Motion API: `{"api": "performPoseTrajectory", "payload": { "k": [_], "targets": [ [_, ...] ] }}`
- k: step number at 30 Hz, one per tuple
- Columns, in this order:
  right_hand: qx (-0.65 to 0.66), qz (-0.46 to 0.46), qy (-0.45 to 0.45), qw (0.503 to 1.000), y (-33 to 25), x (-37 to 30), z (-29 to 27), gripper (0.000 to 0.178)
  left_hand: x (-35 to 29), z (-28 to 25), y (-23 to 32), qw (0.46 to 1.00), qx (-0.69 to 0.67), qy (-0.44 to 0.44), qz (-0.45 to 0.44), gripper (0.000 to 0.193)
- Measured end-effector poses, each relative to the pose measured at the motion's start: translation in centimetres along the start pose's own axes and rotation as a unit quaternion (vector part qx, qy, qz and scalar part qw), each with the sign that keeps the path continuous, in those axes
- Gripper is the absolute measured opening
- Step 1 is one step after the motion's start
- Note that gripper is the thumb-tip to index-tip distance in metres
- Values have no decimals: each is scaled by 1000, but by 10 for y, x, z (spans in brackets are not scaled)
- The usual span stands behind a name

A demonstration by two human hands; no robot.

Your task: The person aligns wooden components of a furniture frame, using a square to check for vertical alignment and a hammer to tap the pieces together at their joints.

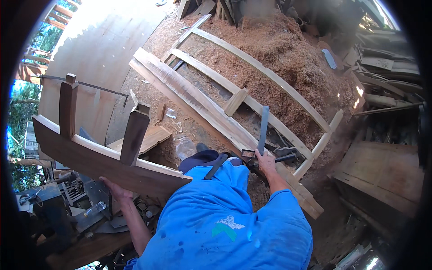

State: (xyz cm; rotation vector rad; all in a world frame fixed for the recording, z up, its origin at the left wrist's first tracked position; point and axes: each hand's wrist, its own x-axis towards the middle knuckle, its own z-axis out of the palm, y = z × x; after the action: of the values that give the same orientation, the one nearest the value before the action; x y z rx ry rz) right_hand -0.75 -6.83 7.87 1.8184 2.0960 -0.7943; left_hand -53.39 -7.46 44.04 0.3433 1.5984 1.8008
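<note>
1. The left hand [118,190] holds the curved board [90,158] by its lower edge, apparently to carry its weight from beneath; how far its fingers wrap behind is hidden. The board is raised at the person's left, its right end against the blue shirt [211,216].
2. Two posts [68,110] stand up from the board, perhaps kept uppermost so they stay clear of things below.
3. The right hand [267,163] has its fingers closed around a flat grey bar [263,128]; a black handle [285,158] lies beside them, whether gripped I cannot tell.
4. The board's face is dark brown and smooth, its upper edge pale and bowed.
5. On the floor [121,114], a rough-faced plank [191,98] lies beside a pale, curved-railed frame [270,76], with fluffy reddish shavings [288,63] heaped beyond.
</note>
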Motion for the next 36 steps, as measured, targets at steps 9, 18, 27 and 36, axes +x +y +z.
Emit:
{"api": "performPoseTrajectory", "payload": {
  "k": [9,18,27,36],
  "targets": [
    [72,66,-52,994,-31,-2,-23,71,4,-12,2,999,27,42,12,95],
    [-109,24,31,993,1,4,17,64,17,-16,-16,999,-12,2,-41,92],
    [-57,45,21,997,-1,-11,-1,74,47,-39,-32,990,-67,-61,-110,98],
    [-38,78,-106,991,-12,12,-60,79,31,-24,-11,993,-66,-70,-71,98]
  ]
}}
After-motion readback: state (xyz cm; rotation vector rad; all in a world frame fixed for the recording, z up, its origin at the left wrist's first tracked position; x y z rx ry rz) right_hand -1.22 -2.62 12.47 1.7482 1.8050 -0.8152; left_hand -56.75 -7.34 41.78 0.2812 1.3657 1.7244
